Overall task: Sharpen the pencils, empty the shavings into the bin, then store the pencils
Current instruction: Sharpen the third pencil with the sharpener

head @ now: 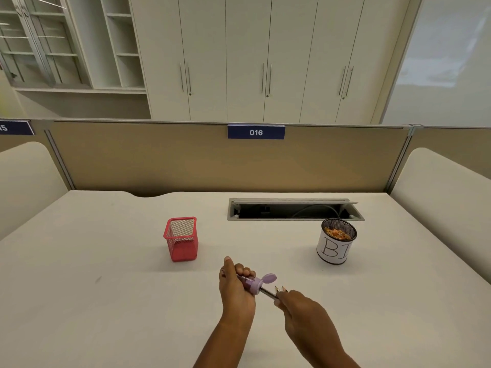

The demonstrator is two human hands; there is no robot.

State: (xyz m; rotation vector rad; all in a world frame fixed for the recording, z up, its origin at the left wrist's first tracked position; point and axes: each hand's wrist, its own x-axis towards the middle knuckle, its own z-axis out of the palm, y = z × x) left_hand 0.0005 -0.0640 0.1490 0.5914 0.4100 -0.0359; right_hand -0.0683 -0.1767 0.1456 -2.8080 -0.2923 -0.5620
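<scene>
My left hand grips a small purple sharpener whose round lid is flipped open. A pencil is stuck into the sharpener, and my right hand holds its other end. Two more pencil tips stick out above my right hand's fingers. A red mesh pencil holder stands empty at the middle left of the desk. A black mesh bin with a white paper label holds orange shavings at the right.
The white desk ends at a tan partition with a blue "016" tag. An open cable tray is cut into the desk just behind the bin. Padded side panels rise at the far left and right.
</scene>
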